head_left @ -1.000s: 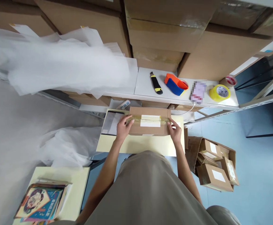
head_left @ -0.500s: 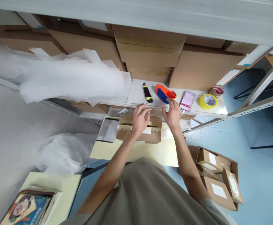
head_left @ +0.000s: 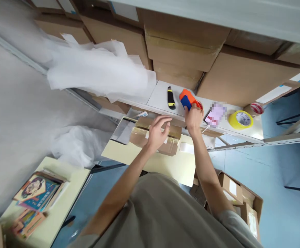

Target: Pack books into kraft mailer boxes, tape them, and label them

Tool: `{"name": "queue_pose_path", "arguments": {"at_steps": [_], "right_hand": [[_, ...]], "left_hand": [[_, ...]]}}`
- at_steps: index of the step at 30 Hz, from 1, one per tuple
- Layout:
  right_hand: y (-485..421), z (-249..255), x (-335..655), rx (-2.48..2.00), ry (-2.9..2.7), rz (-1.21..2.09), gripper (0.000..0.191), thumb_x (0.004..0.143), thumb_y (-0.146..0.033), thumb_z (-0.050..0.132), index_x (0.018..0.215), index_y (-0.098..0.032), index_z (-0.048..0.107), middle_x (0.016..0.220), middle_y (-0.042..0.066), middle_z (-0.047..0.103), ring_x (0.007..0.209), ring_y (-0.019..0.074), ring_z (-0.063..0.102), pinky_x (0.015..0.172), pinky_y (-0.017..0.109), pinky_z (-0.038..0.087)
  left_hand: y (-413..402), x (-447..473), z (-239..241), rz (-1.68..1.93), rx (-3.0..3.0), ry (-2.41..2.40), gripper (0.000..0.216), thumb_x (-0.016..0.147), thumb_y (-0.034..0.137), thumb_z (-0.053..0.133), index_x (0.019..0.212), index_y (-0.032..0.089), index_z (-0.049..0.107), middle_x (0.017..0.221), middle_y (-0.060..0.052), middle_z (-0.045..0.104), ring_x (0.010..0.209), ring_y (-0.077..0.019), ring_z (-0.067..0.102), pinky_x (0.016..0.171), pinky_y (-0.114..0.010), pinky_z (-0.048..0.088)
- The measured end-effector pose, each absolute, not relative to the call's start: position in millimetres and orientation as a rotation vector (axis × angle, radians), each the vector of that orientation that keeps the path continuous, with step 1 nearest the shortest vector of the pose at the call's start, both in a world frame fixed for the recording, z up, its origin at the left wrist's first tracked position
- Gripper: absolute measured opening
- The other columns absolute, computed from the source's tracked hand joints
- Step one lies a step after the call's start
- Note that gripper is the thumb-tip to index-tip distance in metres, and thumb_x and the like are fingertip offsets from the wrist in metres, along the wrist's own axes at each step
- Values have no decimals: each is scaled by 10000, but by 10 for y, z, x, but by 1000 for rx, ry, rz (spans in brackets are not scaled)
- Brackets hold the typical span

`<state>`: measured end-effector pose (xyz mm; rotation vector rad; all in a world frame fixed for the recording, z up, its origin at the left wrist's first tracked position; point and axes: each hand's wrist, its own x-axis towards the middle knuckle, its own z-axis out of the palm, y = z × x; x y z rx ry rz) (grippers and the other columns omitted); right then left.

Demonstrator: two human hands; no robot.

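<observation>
My right hand is wrapped round the near end of an orange and blue tape dispenser at the shelf's front. Part of the dispenser is hidden by my fingers. My left hand hovers with its fingers apart and holds nothing. Below it lies a taped cardboard box on a pale yellow table. A yellow and black utility knife rests on the shelf, left of the dispenser. Right of my right hand is a phone with a white cable.
Yellow tape and another tape roll are at the shelf's right end. White packing sheets lie at its left. Large cartons line the back. A clipboard is beside the box. An open carton of boxes stands lower right.
My right hand has closed on the tape dispenser, which has turned slightly. My left hand stays open over the box. The whole view has tilted and shifted.
</observation>
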<state>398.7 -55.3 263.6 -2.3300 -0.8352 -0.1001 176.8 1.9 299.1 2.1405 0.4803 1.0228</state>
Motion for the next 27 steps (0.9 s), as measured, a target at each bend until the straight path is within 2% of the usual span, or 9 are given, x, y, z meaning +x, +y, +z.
{"name": "queue_pose_path", "arguments": {"at_steps": [3, 6, 9, 16, 19, 23, 27], "right_hand": [[-858, 2711, 3596, -2119, -809, 45, 478, 1113, -605, 542, 1293, -171, 632, 1138, 190, 769, 1099, 373, 729, 1037, 567, 560], [-1117, 2786, 3060, -1835, -771, 308, 525, 1059, -730, 584, 1209, -228, 622, 1082, 118, 784, 985, 286, 734, 932, 438, 620], [-1233, 2841, 2558, -1653, -667, 476, 524, 1019, -739, 657, 1185, -246, 591, 1095, 92, 788, 996, 259, 749, 946, 409, 632], [-1138, 3038, 1874, -1600, -567, 624, 497, 987, -658, 760, 1247, -265, 602, 1172, 98, 805, 1044, 264, 780, 1020, 457, 644], [-1016, 3123, 1707, -1705, -633, 630, 508, 979, -673, 762, 1246, -257, 645, 1138, 83, 805, 1008, 260, 776, 937, 420, 662], [-879, 3169, 1546, -1886, -685, 572, 482, 983, -703, 735, 1121, -245, 677, 1030, 51, 781, 893, 233, 735, 821, 367, 636], [-826, 3272, 1436, -2032, -740, 653, 446, 963, -651, 793, 1106, -242, 685, 990, 39, 778, 866, 230, 717, 805, 347, 608]], "left_hand": [[-30, 1599, 2895, 949, 1984, 560, 215, 1122, 363, 586, 1236, 247, 725, 1237, -98, 793, 1176, -233, 770, 1083, -431, 633], [-108, 1431, 2802, 847, 1812, 558, 243, 1103, 439, 632, 1243, 248, 691, 1183, -95, 797, 1099, -222, 791, 1019, -408, 670], [-161, 1241, 2767, 768, 1703, 497, 239, 1081, 463, 679, 1209, 261, 682, 1167, -88, 785, 1087, -218, 791, 1005, -397, 682], [38, 747, 2816, 714, 1673, 482, 205, 1076, 467, 682, 1117, 266, 687, 1091, -61, 760, 1003, -203, 781, 908, -361, 701], [184, 546, 2801, 707, 1703, 435, 168, 1079, 441, 671, 1108, 281, 711, 1074, -59, 767, 973, -209, 780, 878, -374, 701], [459, 304, 2786, 637, 1700, 346, 137, 1051, 437, 717, 1064, 303, 737, 1036, -45, 799, 931, -223, 784, 877, -398, 695], [917, 104, 2862, 544, 1527, 343, 334, 1027, 508, 742, 1285, 297, 742, 1097, -63, 806, 955, -246, 792, 881, -417, 699]]}}
